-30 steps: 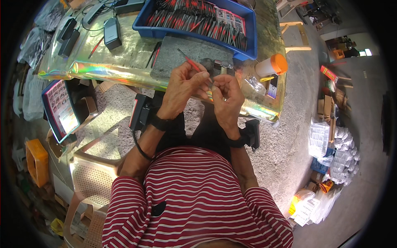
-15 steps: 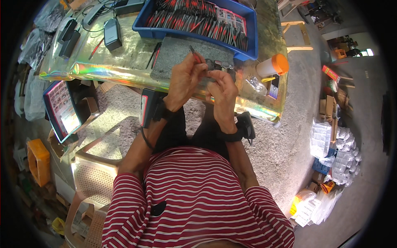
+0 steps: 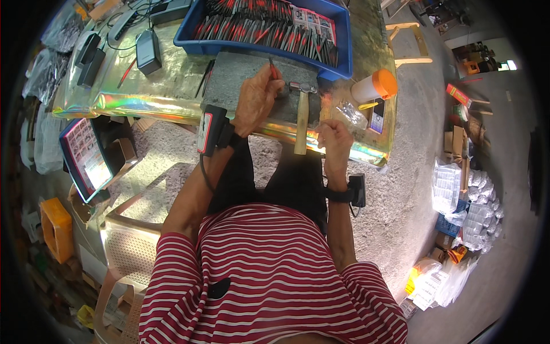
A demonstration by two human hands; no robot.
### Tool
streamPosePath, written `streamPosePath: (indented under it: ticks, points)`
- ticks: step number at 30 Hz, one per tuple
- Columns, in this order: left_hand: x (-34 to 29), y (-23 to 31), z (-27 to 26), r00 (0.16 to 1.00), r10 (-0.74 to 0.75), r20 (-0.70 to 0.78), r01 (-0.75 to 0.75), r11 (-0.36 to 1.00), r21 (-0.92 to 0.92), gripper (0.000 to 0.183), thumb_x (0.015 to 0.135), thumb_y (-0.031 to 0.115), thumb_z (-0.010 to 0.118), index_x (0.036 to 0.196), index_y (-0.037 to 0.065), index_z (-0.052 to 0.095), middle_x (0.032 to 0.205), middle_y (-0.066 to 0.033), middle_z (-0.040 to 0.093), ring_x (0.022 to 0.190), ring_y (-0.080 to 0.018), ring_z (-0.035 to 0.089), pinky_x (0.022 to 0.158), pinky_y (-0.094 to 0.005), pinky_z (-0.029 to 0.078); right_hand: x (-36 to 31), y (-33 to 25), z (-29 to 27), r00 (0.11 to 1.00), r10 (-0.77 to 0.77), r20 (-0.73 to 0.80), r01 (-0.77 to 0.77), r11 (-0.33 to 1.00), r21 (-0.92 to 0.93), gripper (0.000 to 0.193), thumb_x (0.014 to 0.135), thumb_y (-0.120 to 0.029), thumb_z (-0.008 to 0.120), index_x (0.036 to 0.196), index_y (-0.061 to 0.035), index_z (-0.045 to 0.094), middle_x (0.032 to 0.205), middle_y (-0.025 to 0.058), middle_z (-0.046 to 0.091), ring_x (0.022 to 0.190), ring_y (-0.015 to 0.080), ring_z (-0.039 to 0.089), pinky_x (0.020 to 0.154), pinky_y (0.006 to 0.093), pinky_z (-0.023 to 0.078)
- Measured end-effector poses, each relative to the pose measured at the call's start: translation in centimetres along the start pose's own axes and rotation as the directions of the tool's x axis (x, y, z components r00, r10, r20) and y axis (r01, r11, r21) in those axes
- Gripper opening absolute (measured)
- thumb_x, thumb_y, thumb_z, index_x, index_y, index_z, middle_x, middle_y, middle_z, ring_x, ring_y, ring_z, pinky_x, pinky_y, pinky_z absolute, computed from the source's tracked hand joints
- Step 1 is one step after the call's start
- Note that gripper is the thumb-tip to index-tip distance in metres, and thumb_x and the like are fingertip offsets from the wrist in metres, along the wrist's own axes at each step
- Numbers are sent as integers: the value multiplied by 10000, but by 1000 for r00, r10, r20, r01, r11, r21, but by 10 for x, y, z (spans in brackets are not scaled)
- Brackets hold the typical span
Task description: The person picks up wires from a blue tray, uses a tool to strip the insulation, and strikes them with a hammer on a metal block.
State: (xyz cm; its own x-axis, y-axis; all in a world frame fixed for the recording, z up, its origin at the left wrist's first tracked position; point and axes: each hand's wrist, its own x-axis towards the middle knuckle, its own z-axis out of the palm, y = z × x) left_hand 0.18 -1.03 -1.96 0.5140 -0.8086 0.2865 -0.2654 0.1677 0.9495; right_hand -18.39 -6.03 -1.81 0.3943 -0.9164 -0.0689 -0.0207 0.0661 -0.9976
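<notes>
My left hand (image 3: 256,102) is closed over the grey stone slab (image 3: 229,77), pinching a slim black-and-red tool (image 3: 273,70) that points away from me. A hammer (image 3: 302,117) lies to its right, its metal head on the slab and its wooden handle reaching past the table's front edge. My right hand (image 3: 336,139) hovers by the table edge, right of the hammer handle and apart from it. Its fingers are curled together; whatever they hold, if anything, is too small to make out. More slim dark tools (image 3: 204,77) lie at the slab's left side.
Behind the slab stands a blue tray (image 3: 349,60) packed with several rows of black-and-red tools. To the right are an orange-lidded jar (image 3: 375,85), a clear plastic bag (image 3: 352,114) and a phone (image 3: 378,116). Black chargers (image 3: 148,51) and cables lie left; a plastic chair (image 3: 129,246) stands below.
My right hand has come away from the left, moving right and toward me, which uncovers the hammer. My left hand still pinches the slim tool over the slab.
</notes>
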Motion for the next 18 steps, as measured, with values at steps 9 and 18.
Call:
streamPosePath:
  ticks: [9, 18]
  points:
    - [1, -4, 3, 998, 35, -45, -29, 992, 121, 39, 817, 53, 493, 832, 37, 461, 610, -16, 491, 527, -70, 463, 440, -216, 389, -7, 21, 4, 923, 304, 237, -314, 949, 9, 218, 818, -233, 516, 833, -16, 527, 725, 48, 550, 639, 109, 529, 577, 224, 433]
    - [2, -7, 3, 999, 29, -16, -26, 991, 131, 51, 811, 38, 497, 845, 30, 460, 608, -20, 476, 526, -78, 460, 446, -225, 397, -4, -3, 16, 810, 462, 361, -579, 730, 363, 195, 803, -131, 512, 887, 44, 499, 687, 100, 534, 556, 140, 505, 537, 225, 445]
